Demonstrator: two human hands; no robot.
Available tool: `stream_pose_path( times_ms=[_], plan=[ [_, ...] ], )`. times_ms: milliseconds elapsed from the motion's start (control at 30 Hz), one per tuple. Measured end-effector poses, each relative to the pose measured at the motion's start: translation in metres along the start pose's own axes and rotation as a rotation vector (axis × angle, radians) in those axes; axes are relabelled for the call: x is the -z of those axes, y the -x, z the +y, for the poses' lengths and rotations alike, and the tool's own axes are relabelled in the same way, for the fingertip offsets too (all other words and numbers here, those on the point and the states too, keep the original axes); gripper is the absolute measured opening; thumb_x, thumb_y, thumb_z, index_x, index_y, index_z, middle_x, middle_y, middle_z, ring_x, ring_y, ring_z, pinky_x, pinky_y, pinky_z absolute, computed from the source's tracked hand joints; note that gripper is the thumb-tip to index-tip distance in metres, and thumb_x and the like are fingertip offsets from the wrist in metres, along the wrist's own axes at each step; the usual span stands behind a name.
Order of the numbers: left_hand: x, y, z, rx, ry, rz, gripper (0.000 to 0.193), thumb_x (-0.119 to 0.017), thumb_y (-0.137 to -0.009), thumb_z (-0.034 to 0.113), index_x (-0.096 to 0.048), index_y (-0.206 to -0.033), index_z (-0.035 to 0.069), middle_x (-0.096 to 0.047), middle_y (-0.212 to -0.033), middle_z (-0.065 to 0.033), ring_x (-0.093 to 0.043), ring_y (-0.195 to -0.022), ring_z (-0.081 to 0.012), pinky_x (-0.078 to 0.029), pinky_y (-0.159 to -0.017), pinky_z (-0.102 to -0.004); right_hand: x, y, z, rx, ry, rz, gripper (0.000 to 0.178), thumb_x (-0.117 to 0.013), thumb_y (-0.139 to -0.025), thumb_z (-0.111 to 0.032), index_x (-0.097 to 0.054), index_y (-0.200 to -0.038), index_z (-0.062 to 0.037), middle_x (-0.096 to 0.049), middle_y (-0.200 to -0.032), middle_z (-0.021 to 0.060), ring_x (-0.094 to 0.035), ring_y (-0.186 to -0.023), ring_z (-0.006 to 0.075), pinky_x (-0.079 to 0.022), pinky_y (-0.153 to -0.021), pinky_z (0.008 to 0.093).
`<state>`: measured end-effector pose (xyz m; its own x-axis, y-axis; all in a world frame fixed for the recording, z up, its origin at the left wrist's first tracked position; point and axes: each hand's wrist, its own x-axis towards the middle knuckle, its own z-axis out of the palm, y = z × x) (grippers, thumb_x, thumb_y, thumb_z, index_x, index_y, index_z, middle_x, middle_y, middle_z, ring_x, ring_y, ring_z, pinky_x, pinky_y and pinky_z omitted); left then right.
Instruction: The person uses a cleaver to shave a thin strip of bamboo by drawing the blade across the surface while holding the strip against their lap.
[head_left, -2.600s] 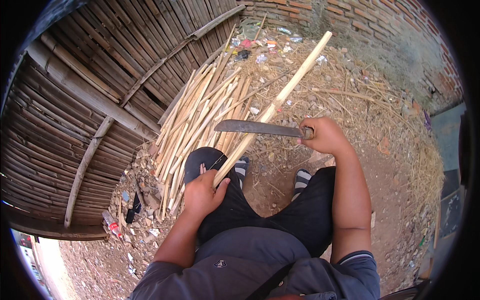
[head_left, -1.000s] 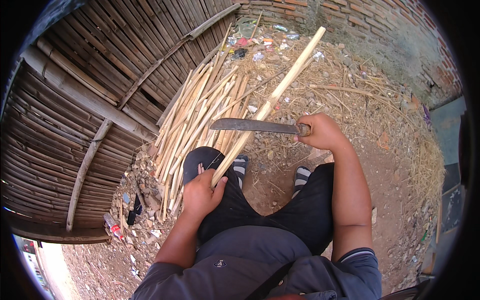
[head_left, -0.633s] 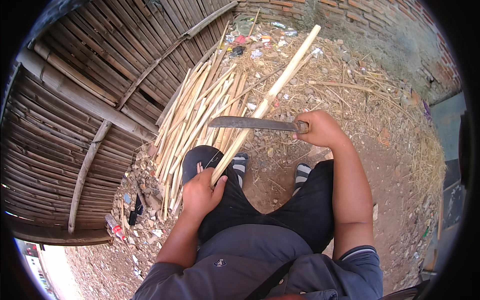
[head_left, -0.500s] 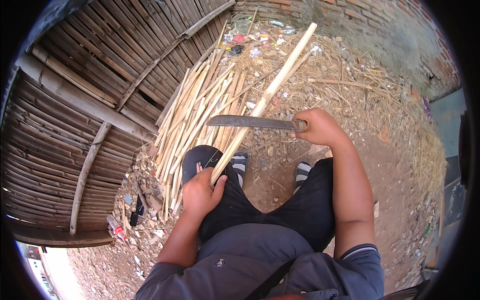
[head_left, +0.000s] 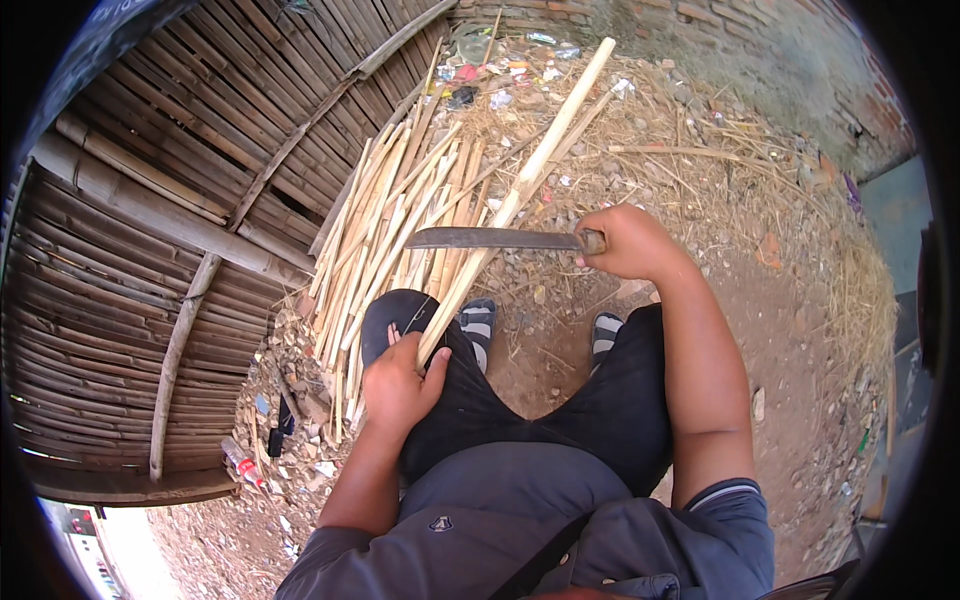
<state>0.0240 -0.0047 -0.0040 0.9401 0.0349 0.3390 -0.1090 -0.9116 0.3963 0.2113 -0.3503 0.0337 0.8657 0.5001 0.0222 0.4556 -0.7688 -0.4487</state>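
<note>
We hold a long pale strip crosswise under a machete.
Our left hand has its fingers closed round the strip's near end, by the left knee; its long axis runs away and rightward. Right of it, our right hand wraps the handle, fingers curled tight, tip pointing left; contact we cannot tell. A bottle lies leftward, contents unclear.

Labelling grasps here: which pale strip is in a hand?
The long strip rising from the left hand, crossed by the machete blade; no hand touches the piled strips left of it.
</note>
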Motion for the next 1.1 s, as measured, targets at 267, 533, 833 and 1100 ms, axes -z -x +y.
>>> stream_pose_path(
  times_ms=[267, 533, 833, 1100],
  plan=[
    [-0.001, 0.0, 0.0, -0.015, -0.02, -0.007, 0.036, -0.083, -0.09, 0.032, -0.073, -0.107, 0.002, -0.072, -0.082, -0.0218, -0.072, -0.074, -0.0425, -0.057, -0.067, -0.0487, -0.001, 0.001, -0.007, 0.025, 0.019, 0.001, 0.035, -0.09, -0.078, -0.028, -0.079, -0.107, -0.012, -0.076, -0.091, 0.0157, -0.073, -0.088, 0.0367, -0.055, -0.077, 0.0467],
    [0.0, 0.0, 0.001, -0.03, -0.015, 0.001, 0.035, -0.083, -0.09, 0.03, -0.073, -0.107, 0.002, -0.072, -0.082, -0.0215, -0.072, -0.073, -0.0417, -0.057, -0.066, -0.048, -0.002, 0.0, -0.008, 0.036, 0.009, -0.013, 0.032, -0.089, -0.079, -0.025, -0.079, -0.107, -0.0134, -0.076, -0.091, 0.0149, -0.073, -0.088, 0.0354, -0.056, -0.077, 0.0456],
    [-0.001, 0.0, 0.0, -0.032, -0.01, -0.006, 0.034, -0.083, -0.091, 0.03, -0.073, -0.107, 0.003, -0.073, -0.081, -0.021, -0.072, -0.073, -0.0415, -0.057, -0.067, -0.0476, -0.002, 0.001, -0.007, 0.025, 0.0, 0.006, 0.032, -0.09, -0.079, -0.026, -0.08, -0.107, -0.0134, -0.076, -0.091, 0.0146, -0.074, -0.087, 0.035, -0.055, -0.076, 0.0449],
    [0.0, 0.0, 0.0, -0.038, -0.014, 0.014, 0.035, -0.082, -0.091, 0.032, -0.074, -0.107, 0.003, -0.073, -0.083, -0.0204, -0.073, -0.075, -0.0411, -0.057, -0.068, -0.0475, 0.007, 0.002, -0.012, -0.013, -0.033, -0.078, 0.037, -0.09, -0.08, -0.032, -0.079, -0.112, -0.0157, -0.074, -0.086, 0.0143, -0.073, -0.087, 0.0355, -0.056, -0.08, 0.0466]
  ],
)
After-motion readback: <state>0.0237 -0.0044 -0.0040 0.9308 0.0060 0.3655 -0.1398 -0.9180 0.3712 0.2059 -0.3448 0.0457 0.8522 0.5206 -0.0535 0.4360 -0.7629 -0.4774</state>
